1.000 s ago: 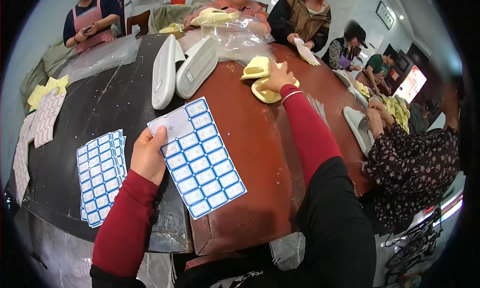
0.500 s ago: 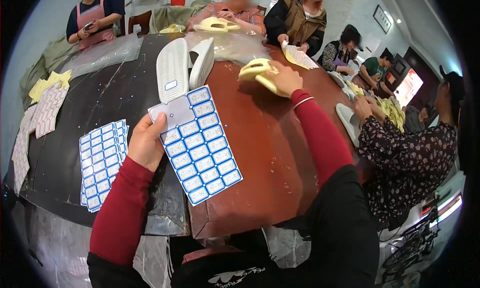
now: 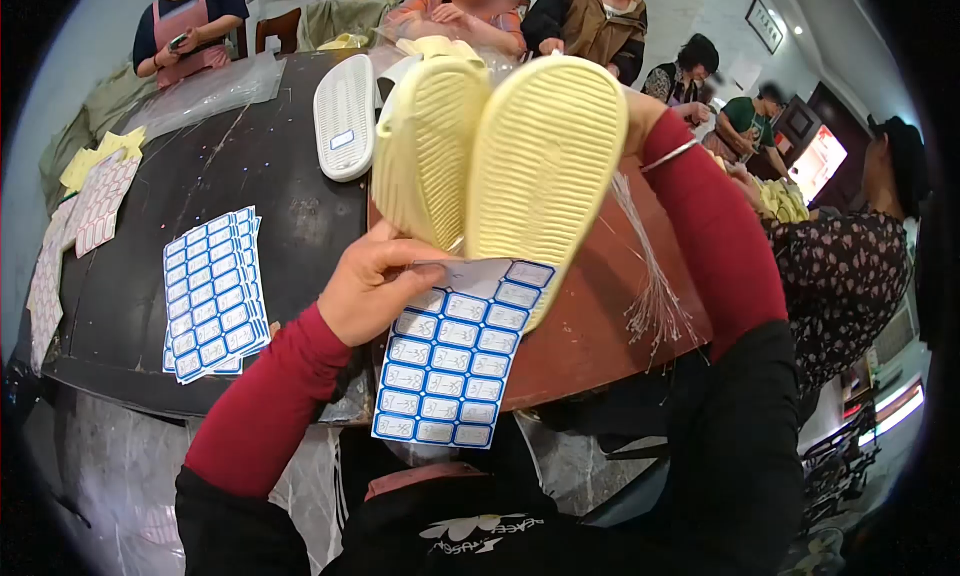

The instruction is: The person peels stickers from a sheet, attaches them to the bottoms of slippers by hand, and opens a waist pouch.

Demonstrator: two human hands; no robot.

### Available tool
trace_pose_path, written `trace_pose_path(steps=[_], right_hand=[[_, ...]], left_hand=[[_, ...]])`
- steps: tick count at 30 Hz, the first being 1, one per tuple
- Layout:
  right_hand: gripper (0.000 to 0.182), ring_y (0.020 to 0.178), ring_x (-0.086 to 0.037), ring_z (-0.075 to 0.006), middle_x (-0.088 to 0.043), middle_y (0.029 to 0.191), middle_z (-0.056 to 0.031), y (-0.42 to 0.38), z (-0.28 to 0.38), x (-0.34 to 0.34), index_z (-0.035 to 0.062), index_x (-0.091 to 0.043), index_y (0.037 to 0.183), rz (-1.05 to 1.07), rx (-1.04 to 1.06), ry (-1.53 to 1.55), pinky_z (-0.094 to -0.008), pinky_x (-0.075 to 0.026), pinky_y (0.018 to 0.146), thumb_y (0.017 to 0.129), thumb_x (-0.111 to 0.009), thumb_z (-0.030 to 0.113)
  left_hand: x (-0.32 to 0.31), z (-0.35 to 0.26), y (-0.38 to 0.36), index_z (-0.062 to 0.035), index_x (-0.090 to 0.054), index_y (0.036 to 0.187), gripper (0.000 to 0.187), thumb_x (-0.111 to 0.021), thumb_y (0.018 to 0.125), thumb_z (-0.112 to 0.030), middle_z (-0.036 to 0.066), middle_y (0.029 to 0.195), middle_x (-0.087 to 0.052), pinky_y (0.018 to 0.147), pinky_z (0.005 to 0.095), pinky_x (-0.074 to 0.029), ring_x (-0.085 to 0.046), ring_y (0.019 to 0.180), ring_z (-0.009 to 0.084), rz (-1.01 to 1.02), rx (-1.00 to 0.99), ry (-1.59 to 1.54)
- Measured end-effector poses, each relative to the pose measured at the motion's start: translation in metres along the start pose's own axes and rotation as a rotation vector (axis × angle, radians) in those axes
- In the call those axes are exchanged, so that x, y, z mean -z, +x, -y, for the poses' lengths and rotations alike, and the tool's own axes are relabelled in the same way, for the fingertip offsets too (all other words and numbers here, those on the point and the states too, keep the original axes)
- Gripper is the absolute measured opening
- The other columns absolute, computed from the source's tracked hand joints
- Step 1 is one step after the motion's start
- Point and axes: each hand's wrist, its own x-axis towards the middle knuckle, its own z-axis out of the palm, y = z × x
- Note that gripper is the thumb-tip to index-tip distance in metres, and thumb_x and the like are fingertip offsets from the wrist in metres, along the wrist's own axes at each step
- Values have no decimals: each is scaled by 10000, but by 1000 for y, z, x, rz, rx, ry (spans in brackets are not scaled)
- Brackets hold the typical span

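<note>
My left hand (image 3: 375, 288) pinches the top edge of a label sheet (image 3: 447, 366) between thumb and fingers. Rows of blue-bordered labels with handwritten numbers cover it. Just behind the sheet a pair of pale yellow slippers (image 3: 545, 166) is held up, ribbed soles facing me, covering part of the table. My right hand (image 3: 640, 126) grips the pair from the far right side; most of its fingers are hidden behind the sole. A white slipper (image 3: 343, 126) with one label on its sole lies behind; its mate is mostly hidden.
A stack of similar label sheets (image 3: 213, 296) lies left of me. Thin white strings (image 3: 650, 276) spread at the right. Plastic bags (image 3: 215, 91) and other sheets (image 3: 105, 196) rest on the table (image 3: 290, 206). Several people stand or sit around it; one in a floral top (image 3: 840, 276) is close on my right.
My right hand has brought the yellow slippers from the table's far side up close, soles now toward me. My left hand has moved right with the label sheet, which now overlaps the slippers.
</note>
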Motion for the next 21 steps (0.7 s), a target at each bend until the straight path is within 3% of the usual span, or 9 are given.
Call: trace_pose_path(steps=[2, 3, 6, 11, 14, 15, 17, 19, 21], right_hand=[[283, 921, -645, -146, -657, 1084, -106, 13, -22, -20, 7, -630, 1085, 41, -318, 1204, -285, -551, 758, 922, -556, 227], [283, 921, -645, -146, -657, 1084, -106, 14, -40, -27, 7, -630, 1085, 37, -316, 1213, -285, -551, 758, 922, -556, 227], [294, 868, -657, -154, -670, 1035, -93, 21, -89, -41, -6, -631, 1050, 41, -444, 1246, -306, -555, 750, 929, -545, 249], [295, 822, -656, -149, -676, 985, -71, 16, -86, -79, 1, -630, 1029, -1, -521, 1226, -328, -556, 740, 936, -530, 263], [352, 814, -644, -136, -674, 942, -60, 9, -128, -104, 22, -631, 1025, -421, -119, 569, -344, -546, 741, 940, -519, 344], [352, 814, -644, -136, -674, 942, -60, 18, -108, -104, 22, -631, 1025, -418, -114, 567, -344, -546, 741, 940, -519, 344], [503, 936, -613, -164, -643, 1057, -88, 22, -55, -125, 17, -580, 1122, -898, -360, 1239, -361, -518, 792, 936, -471, 471], [653, 1064, -554, -217, -582, 1170, -118, 4, -34, -136, 27, -428, 1299, -940, -402, 1316, -381, -485, 842, 927, -401, 563], [848, 1077, -536, -261, -497, 1245, -163, -12, -14, -156, 33, -158, 1434, -959, -477, 1124, -393, -435, 919, 889, -413, 630]], left_hand=[[2, -9, -5, -10, -661, 1001, 186, -587, 879, -130, 123, 1046, -624, 833, 289, -477, -605, 968, 166, 60, 216, -2], [4, -8, -5, -10, -661, 1001, 186, -587, 879, -130, 123, 1046, -624, 833, 289, -477, -605, 968, 166, 68, 221, -1], [18, -1, -2, 13, -601, 1065, 238, -559, 914, -165, 73, 901, -652, 698, 249, -512, -637, 789, 129, -73, 628, -478], [18, -2, 2, 29, -549, 1110, 276, -530, 938, -186, 56, 881, -650, 623, 215, -509, -625, 690, 97, -92, 759, -448], [11, -5, -2, 27, -553, 1109, 269, -525, 942, -182, 68, 886, -646, 635, 222, -513, -623, 718, 98, -129, 768, -430], [14, -1, 2, 27, -553, 1109, 269, -525, 942, -182, 68, 886, -646, 635, 222, -513, -623, 718, 98, -133, 765, -427], [12, 8, 1, 26, -547, 1116, 266, -518, 945, -175, 69, 878, -643, 644, 233, -524, -625, 726, 103, -196, 711, -418], [11, 14, 0, 26, -543, 1120, 265, -515, 946, -172, 70, 874, -642, 648, 238, -529, -626, 729, 106, -250, 677, -413], [9, 17, 2, 27, -543, 1116, 260, -515, 946, -167, 70, 868, -636, 645, 239, -529, -623, 731, 106, -345, 690, -475]])
